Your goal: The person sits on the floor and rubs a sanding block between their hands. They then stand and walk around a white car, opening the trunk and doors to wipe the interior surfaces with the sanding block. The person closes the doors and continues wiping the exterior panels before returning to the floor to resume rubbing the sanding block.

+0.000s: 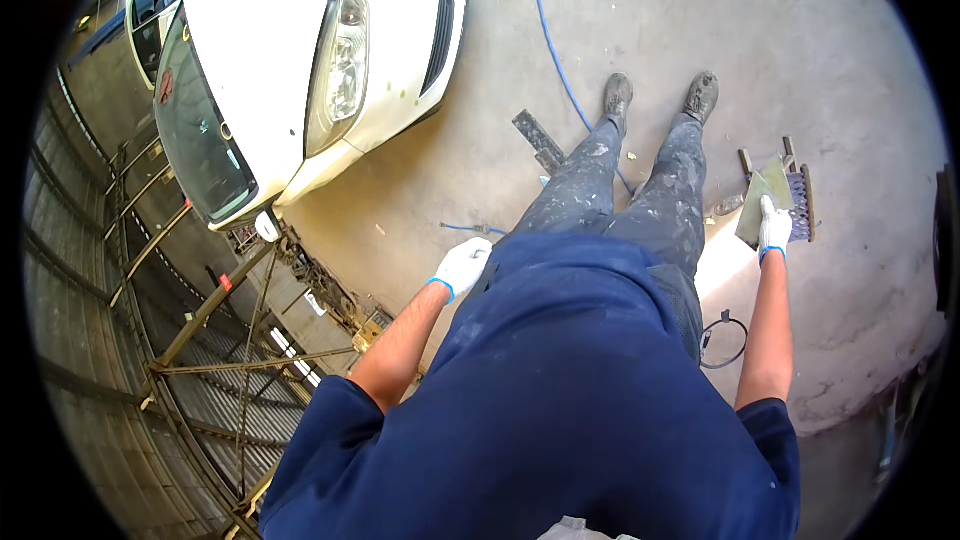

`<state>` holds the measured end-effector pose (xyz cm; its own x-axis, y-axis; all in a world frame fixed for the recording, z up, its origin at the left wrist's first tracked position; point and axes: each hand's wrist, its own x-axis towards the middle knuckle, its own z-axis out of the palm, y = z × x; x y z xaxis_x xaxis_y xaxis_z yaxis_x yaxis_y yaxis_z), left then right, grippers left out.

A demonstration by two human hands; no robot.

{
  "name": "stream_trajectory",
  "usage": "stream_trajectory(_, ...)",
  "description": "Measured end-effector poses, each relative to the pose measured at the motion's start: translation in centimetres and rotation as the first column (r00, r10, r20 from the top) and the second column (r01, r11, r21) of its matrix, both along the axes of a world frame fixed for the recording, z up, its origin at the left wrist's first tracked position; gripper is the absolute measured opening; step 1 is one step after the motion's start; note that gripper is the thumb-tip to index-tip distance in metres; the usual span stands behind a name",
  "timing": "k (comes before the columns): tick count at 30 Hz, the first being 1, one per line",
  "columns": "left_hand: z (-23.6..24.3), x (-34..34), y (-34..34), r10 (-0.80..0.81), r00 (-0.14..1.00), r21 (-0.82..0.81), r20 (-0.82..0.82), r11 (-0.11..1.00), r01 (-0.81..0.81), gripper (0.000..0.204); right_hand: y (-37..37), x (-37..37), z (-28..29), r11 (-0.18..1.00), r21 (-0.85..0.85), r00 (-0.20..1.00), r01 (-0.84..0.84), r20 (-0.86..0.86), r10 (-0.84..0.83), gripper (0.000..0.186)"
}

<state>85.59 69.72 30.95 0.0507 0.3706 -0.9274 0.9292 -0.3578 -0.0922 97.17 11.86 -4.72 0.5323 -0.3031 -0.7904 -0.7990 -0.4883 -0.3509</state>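
While the right hand [773,228] pinches the flat green sheet [762,202] and the left hand [463,266] hangs loosely curled and empty, a firmer grip probably steadies carrying.

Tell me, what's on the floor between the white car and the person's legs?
In the head view, between the white car and the legs lies bare concrete floor, crossed by a blue hose, with a dark flat bar beside the left leg.

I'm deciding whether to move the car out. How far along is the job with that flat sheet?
Done: nothing on the white car visibly shows finished work. In hand: the gloved right hand holds a flat greenish sheet; the left hand hangs empty. Left: the sheet isn't near the car yet.
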Motion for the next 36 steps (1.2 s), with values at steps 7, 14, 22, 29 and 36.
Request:
stream_trajectory(7, 0.9, 2.7, -3.3, 0.003, 0.996, -0.013, 0.094, 1.000, -0.002, 0.022, -2.6, 1.6, 0.1, 0.998, -0.016, 0.998, -0.056, -0.042, 0.055, 0.055)
stream_trajectory(14, 1.2, 2.1, -5.5, -0.042, 0.993, 0.009, 0.113, 0.999, 0.041, 0.019, -6.7, -0.4, 0.1, 0.998, -0.012, 0.995, -0.059, -0.080, 0.057, 0.047)
stream_trajectory(22, 1.6, -4.6, -5.2, -0.151, 0.946, 0.113, 0.287, 0.986, 0.123, 0.023, -7.6, 1.9, 1.9, 0.968, -0.087, 0.970, -0.235, -0.076, 0.229, 0.054)
stream_trajectory(29, -1.6, -17.7, -5.5, 0.206, 0.896, 0.053, 0.393, 0.968, -0.246, 0.025, -2.0, 10.0, 2.5, 0.960, 0.036, 0.940, -0.279, 0.215, 0.265, 0.038)
stream_trajectory(36, -4.3, -27.8, -6.2, 0.500, 0.780, -0.053, 0.378, 0.852, -0.520, 0.029, 12.4, 15.6, 9.6, 0.912, 0.082, 0.883, -0.402, 0.299, 0.362, 0.028)
